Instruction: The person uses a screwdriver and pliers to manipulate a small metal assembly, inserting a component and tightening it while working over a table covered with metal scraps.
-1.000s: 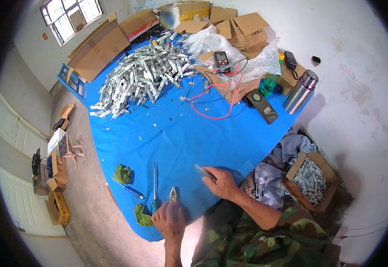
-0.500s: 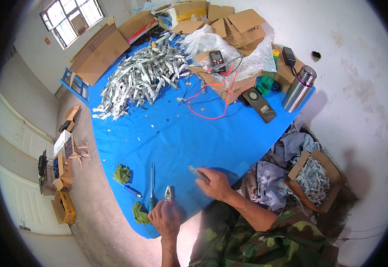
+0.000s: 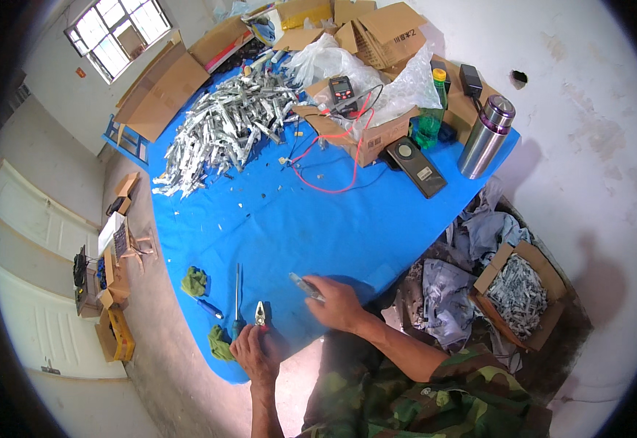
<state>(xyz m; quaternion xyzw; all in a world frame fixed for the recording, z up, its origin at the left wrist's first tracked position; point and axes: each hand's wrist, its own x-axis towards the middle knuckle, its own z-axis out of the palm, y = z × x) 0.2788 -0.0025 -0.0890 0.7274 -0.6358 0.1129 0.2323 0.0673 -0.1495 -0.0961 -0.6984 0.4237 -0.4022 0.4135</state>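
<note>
My right hand point(image 3: 338, 304) is closed around a small, flat grey-silver piece point(image 3: 307, 287), whose far end sticks out beyond the fingers above the blue cloth. At the table's near edge, my left hand point(image 3: 256, 353) is curled over the handles of a pair of pliers point(image 3: 260, 314). Their metal jaws and a bit of red handle show past the fingers, which hide the rest. Just left of the pliers lies a long screwdriver point(image 3: 238, 296), its teal handle by my left fingertips. Further left are a blue-handled tool point(image 3: 209, 309) and two crumpled green cloths point(image 3: 194, 281) point(image 3: 220, 343).
A large heap of silvery strips point(image 3: 223, 131) covers the far left of the blue-covered table point(image 3: 260, 241). A meter point(image 3: 342, 93) with red leads, a dark device point(image 3: 417, 168), a green bottle point(image 3: 430, 120) and a steel flask point(image 3: 488, 137) stand far right. A carton of strips point(image 3: 519, 296) sits below, right.
The whole view has shifted slightly, moving the near tools and both hands leftward in the picture. More red pliers handle shows beside my left fingers. My right hand still holds the grey-silver piece.
</note>
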